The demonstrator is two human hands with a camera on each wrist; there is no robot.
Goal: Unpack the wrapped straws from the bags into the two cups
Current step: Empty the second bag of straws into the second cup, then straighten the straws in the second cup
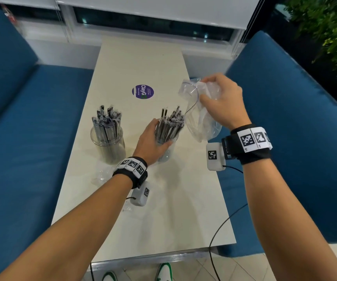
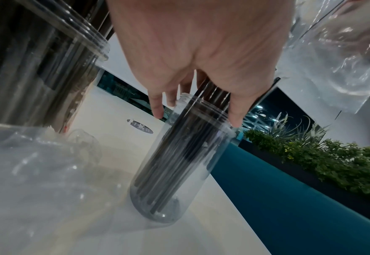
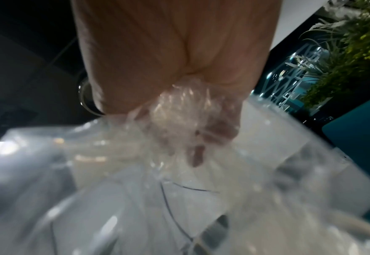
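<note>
Our right hand (image 1: 222, 100) clenches a crumpled clear bag (image 1: 200, 118) and holds it in the air just right of the right cup (image 1: 166, 147); the bag looks empty, though the right wrist view is too blurred to be sure. Our left hand (image 1: 151, 142) wraps loosely round the rim of that cup, its fingers (image 2: 157, 110) against the bundle of wrapped straws (image 1: 169, 124) standing in it. The left cup (image 1: 108, 145) stands just beside, also full of straws. A second bag (image 1: 102, 175) lies flattened on the table (image 1: 143, 63) near our left wrist.

We judge the unpacking nearly done: what remains is settling the straws and putting the bag aside. To do it well, we steady the cup low, nudge leaning straws upright gently so the light cup does not tip, and lay the bag clear of both cups.
</note>
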